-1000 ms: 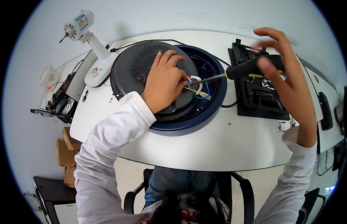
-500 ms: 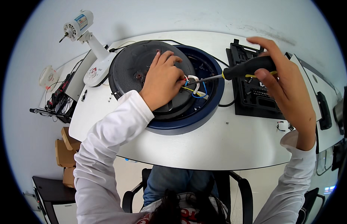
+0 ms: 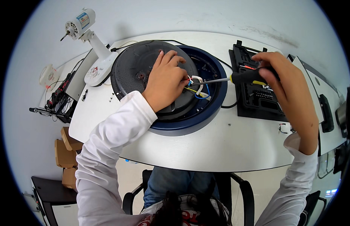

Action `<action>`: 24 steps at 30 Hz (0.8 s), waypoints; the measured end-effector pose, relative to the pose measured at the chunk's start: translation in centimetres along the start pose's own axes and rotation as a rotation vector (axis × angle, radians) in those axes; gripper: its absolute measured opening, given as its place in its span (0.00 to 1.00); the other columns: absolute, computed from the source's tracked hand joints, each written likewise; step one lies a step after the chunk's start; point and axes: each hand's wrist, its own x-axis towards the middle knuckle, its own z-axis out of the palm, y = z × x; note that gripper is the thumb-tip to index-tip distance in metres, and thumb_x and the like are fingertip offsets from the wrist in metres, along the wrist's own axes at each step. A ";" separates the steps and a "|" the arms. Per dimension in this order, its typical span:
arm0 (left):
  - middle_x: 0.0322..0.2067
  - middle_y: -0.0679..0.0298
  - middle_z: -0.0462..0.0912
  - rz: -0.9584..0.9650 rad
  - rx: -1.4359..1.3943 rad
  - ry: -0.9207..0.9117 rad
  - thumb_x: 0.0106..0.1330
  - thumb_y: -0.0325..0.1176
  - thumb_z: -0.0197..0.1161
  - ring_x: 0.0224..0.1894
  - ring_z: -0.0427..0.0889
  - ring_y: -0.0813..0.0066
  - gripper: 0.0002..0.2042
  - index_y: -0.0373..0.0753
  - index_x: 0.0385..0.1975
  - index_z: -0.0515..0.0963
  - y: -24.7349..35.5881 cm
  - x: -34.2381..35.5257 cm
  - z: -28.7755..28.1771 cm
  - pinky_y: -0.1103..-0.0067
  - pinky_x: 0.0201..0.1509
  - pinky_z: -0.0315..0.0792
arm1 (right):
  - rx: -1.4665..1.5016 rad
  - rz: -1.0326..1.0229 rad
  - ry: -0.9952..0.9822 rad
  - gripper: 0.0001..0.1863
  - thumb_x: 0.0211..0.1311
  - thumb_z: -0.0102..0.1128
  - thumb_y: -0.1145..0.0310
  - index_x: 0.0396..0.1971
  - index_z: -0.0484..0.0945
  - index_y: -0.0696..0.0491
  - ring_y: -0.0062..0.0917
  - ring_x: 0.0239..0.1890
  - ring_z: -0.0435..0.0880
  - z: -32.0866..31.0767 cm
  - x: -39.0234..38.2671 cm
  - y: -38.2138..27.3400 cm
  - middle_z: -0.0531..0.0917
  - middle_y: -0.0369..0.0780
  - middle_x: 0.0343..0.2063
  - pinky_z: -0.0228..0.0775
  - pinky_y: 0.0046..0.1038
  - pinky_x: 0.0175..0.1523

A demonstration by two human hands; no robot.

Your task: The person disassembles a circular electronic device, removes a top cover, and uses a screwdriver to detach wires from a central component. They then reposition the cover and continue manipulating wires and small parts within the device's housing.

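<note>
The white worktop (image 3: pixel 205 147) stands against a pale wall, curved at its near edge, with one dark chair below me. At centre lies one round appliance: a dark blue ring base (image 3: pixel 216 90) carrying one black domed plate (image 3: pixel 133 71), set flat so its wiring is open to view from above. My left hand (image 3: pixel 165 81) rests on the right side of that plate, fingers curled down at the wire bundle (image 3: pixel 195 88), where white, yellow, blue and red leads show; I judge the hand steadies them, though whether a lead is actually pinched is hidden under the fingers. My right hand (image 3: pixel 286 81) has its grip closed fully round the black and yellow handle of one screwdriver (image 3: pixel 235 79), held nearly level so the shaft reaches leftward and the tip meets the wires just beside my left fingertips. Under the right hand sits one black tray (image 3: pixel 257 103) of bits or fittings, close by, presumably for ready reach. At far left stands one white motor on an angled stand (image 3: pixel 94 45), touching the plate's edge or just beside it; I cannot tell which. One black cable (image 3: pixel 229 105) loops from the base toward the tray. A few small loose screws (image 3: pixel 111 98) lie left of the plate; their count is unclear. Cardboard boxes (image 3: pixel 66 154) sit on the floor at left.
</note>
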 end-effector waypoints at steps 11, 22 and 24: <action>0.46 0.62 0.74 -0.016 -0.001 0.014 0.50 0.29 0.65 0.59 0.63 0.59 0.02 0.40 0.23 0.81 -0.2 -0.1 0.4 0.60 0.66 0.51 | 0.131 0.117 -0.077 0.21 0.50 0.51 0.85 0.45 0.73 0.51 0.23 0.40 0.76 -0.8 0.2 -0.6 0.74 0.40 0.42 0.72 0.16 0.28; 0.43 0.60 0.74 0.007 -0.053 0.092 0.54 0.31 0.62 0.55 0.65 0.63 0.04 0.39 0.23 0.80 -0.4 -0.2 0.4 0.58 0.65 0.52 | 0.215 -0.120 0.084 0.15 0.57 0.49 0.78 0.44 0.75 0.51 0.22 0.37 0.75 0.2 -0.2 0.1 0.75 0.38 0.38 0.70 0.20 0.30; 0.42 0.60 0.74 0.008 -0.074 0.117 0.54 0.31 0.63 0.54 0.66 0.63 0.04 0.39 0.22 0.79 -0.5 -0.2 0.4 0.59 0.65 0.52 | 0.152 -0.044 0.025 0.14 0.59 0.49 0.74 0.46 0.74 0.52 0.20 0.35 0.75 0.1 -0.2 0.4 0.76 0.38 0.35 0.68 0.19 0.29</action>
